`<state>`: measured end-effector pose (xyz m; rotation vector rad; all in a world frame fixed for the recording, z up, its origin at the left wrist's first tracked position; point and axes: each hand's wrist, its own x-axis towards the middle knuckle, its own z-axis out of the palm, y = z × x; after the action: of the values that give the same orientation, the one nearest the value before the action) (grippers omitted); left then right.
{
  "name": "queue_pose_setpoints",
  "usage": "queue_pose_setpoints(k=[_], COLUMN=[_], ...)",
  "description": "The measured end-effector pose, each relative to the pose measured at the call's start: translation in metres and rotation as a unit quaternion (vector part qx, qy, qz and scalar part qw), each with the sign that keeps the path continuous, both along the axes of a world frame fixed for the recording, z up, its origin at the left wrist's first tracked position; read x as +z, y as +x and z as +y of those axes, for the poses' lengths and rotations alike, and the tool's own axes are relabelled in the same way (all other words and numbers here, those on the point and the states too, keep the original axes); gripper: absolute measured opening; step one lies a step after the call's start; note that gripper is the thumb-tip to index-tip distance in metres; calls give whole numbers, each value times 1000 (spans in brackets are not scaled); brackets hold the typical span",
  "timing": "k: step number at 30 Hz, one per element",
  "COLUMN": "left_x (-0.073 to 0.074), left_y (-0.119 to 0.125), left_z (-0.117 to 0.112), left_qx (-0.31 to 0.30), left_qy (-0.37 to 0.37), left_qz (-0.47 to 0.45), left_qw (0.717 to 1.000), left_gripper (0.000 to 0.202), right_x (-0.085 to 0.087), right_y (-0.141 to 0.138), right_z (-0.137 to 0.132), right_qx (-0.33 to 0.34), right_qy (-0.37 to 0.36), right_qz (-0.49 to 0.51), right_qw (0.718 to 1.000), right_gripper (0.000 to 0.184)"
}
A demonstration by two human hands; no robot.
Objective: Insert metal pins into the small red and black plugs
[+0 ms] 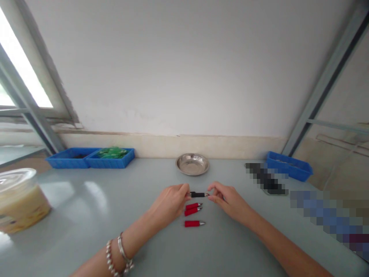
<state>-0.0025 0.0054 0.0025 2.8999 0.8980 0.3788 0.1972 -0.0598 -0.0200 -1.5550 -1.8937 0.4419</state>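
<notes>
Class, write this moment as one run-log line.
left hand: holds black pen; right hand: at pen's silver tip; table: three red silver-tipped pieces; beyond: metal dish

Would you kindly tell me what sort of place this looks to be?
Probably a workshop or similar workplace, though I cannot be sure: blue trays stand towards the back of a grey tabletop, a metal dish sits between them, and red pen-like pieces lie nearer the front.

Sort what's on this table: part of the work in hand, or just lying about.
Work in hand, it seems:
black pen, between left hand and right hand
three red pen pieces

Probably lying about:
plastic tub
metal dish, blue trays: unclear
</notes>
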Motion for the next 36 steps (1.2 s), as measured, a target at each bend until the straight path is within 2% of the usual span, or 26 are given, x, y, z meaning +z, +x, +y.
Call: queue_pose_setpoints(k=[3,7,12,15,21,24,27,32,36], left_x=[0,-7,-8,-6,-15,-18,-15,-5,0], left_y=[-5,-10,-15,-16,-14,-11,-8,-2,2], left_z=[9,15,21,27,36,35,31,18,5], left_qx=[49,63,32,33,65,57,51,59,64], left_qy=[-14,-45,-63,-59,-53,-47,-31,21,25], left_qz=[58,100,63,34,16,24,27,15,10], left_qw=[997,992,995,997,996,997,998,998,998], left_gripper=[12,13,20,26,24,19,16,17,18], right_x=[-6,-17,-28,-32,-32,-25,-19,-16,-15], right_y=[16,38,50,54,54,47,36,11,-6], right_z=[6,13,17,21,25,22,19,14,11], right_qx=[-56,-107,-138,-142,-136,-128,-120,-71,-39], right_qy=[40,37,-31,-61,-58,-28,-15,-40,-39], right_qz=[-23,-87,-128,-126,-99,-49,60,238,305], right_qw=[997,990,982,980,984,990,991,968,951], right_gripper=[33,26,25,23,12,14,16,18,19])
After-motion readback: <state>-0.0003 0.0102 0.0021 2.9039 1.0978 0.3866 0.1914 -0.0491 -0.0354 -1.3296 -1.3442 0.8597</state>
